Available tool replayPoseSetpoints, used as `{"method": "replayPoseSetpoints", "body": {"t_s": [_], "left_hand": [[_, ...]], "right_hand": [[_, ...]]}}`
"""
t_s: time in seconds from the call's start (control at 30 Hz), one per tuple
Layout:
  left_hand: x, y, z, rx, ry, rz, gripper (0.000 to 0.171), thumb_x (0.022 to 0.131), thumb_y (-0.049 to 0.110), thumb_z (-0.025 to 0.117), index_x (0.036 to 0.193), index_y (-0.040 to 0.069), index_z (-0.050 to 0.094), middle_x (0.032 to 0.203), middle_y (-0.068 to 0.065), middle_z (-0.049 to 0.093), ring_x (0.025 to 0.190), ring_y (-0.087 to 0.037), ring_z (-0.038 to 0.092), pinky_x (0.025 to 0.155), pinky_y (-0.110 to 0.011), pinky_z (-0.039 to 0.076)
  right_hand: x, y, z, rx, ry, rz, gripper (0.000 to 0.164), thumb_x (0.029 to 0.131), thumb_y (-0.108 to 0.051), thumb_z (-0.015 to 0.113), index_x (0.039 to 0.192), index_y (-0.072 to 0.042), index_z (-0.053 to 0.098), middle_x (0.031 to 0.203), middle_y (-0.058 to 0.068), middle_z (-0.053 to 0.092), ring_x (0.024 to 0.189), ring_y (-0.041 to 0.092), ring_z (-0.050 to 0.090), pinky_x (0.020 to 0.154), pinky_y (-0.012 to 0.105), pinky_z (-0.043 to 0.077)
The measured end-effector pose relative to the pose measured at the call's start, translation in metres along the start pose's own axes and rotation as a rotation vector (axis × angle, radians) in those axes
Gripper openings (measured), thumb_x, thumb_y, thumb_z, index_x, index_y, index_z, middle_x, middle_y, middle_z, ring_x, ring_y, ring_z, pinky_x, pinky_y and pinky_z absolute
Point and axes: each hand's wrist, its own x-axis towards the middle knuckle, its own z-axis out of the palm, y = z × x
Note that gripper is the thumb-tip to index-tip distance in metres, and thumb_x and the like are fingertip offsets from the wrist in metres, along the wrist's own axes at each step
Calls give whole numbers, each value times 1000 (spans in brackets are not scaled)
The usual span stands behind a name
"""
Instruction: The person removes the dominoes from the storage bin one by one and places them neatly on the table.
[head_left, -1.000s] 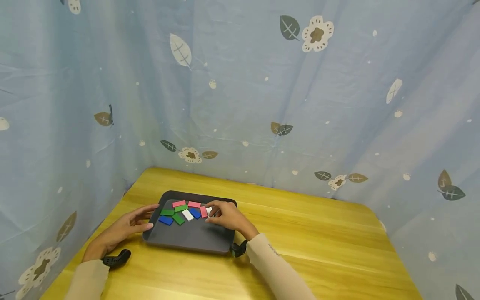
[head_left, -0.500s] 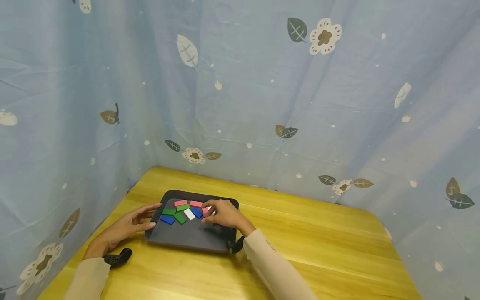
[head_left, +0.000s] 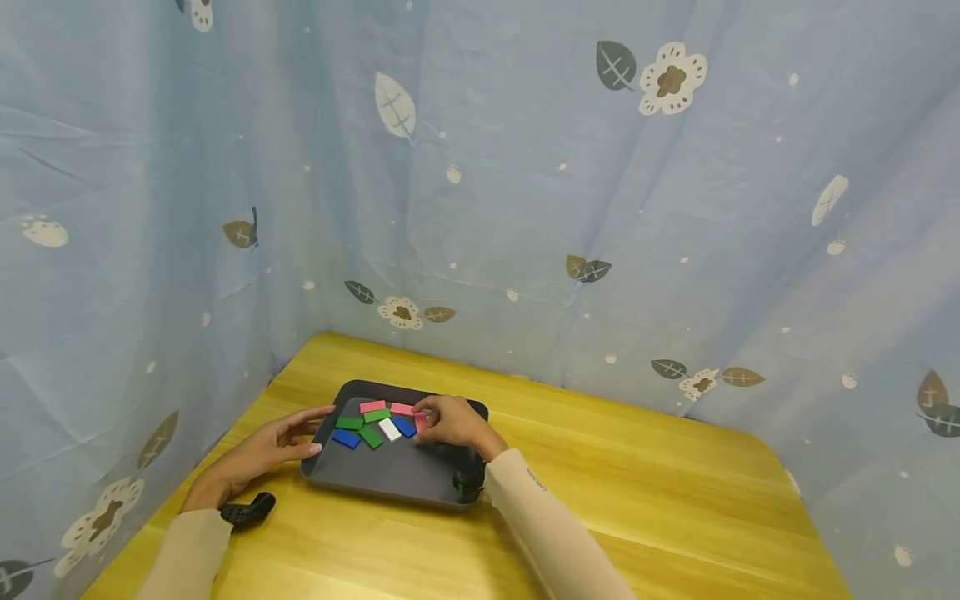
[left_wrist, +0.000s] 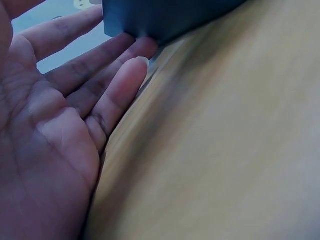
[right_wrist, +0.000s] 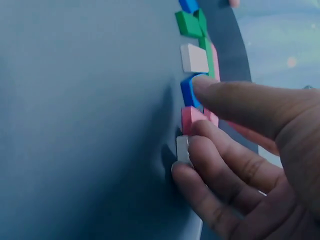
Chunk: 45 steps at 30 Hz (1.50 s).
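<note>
A dark grey tray [head_left: 375, 475] holds several small flat rectangular blocks, pink, green, blue and white, grouped towards its back. My left hand [head_left: 258, 454] is at the tray's left side, fingers extended; in the left wrist view its fingertips meet the tray's outer wall. Over the right end of the group is my right hand [head_left: 456, 422]. In the right wrist view its thumb lies over a blue block [right_wrist: 187, 92], while its fingers touch a white block [right_wrist: 182, 149] beside a pink block [right_wrist: 189, 119]. That white block is hidden in the head view.
The tray stands on a yellow wood-grain table [head_left: 637, 492], towards its left side. A pale blue curtain [head_left: 510, 183] with leaves and flowers hangs behind and to the left. A black wrist device [head_left: 249, 511] sits below my left hand.
The head view has turned, so everything sits further right in it. My right hand has shifted slightly left relative to the tray, covering the end white block. My left hand stays at the tray's side.
</note>
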Motion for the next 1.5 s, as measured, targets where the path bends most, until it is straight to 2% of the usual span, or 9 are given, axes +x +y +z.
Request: {"method": "replayPoseSetpoints", "body": {"t_s": [0.13,0.27,0.5,0.73,0.93,1.07,1.23,1.33,1.5], "left_hand": [[0,0,-2,1,8,-3,63,105,21,62,162,23,35,160,-17,35,142,-43,36,103,-48,47],[0,-1,-4,2,12,1,63,105,20,63,162,24,36,160,-16,35,142,-43,36,100,-43,48],[0,-5,-1,8,15,16,64,105,20,63,162,23,36,160,-18,35,142,-47,34,101,-49,47],[0,-4,-1,6,17,16,64,104,19,65,162,21,36,161,-18,34,142,-46,33,100,-44,48],[0,-3,-1,10,19,18,65,104,18,64,162,20,36,160,-18,34,141,-44,34,98,-37,49],[0,-3,0,-1,10,24,65,104,18,64,162,20,35,160,-19,34,142,-45,34,100,-42,49],[0,-4,0,1,6,29,63,105,18,63,162,21,36,160,-19,36,143,-46,35,104,-49,46],[0,-4,-1,6,12,27,63,104,18,64,161,20,37,159,-19,38,142,-45,37,104,-49,45],[1,-5,-1,9,18,22,63,104,19,65,161,21,38,158,-19,38,141,-45,37,103,-47,46]], "right_hand": [[0,2,-1,-3,51,50,47,85,-18,87,129,-8,72,72,-4,66,63,10,60,61,25,49],[0,6,-1,-27,84,105,50,83,-20,89,129,-9,72,65,-4,64,59,10,58,59,25,47],[-4,12,-1,-39,66,161,52,81,-19,91,128,-8,73,65,-4,67,59,10,61,64,26,49],[-10,11,-2,-12,75,180,43,83,-16,89,122,-6,74,66,-4,68,61,10,62,64,28,51],[-9,14,0,-40,91,134,42,84,-21,88,120,-5,75,69,-8,67,63,8,61,68,27,52],[-11,14,0,-39,91,94,43,85,-23,87,121,-4,74,73,-7,69,64,7,62,68,26,53],[-13,11,-2,8,115,75,43,86,-20,87,123,-4,73,88,-1,75,66,7,65,65,25,55],[-14,10,-4,26,148,69,43,86,-20,87,124,-6,73,92,0,76,68,5,66,65,25,55],[-18,5,-10,30,190,32,43,86,-20,87,125,-8,73,90,-4,75,71,4,67,70,25,55]]}}
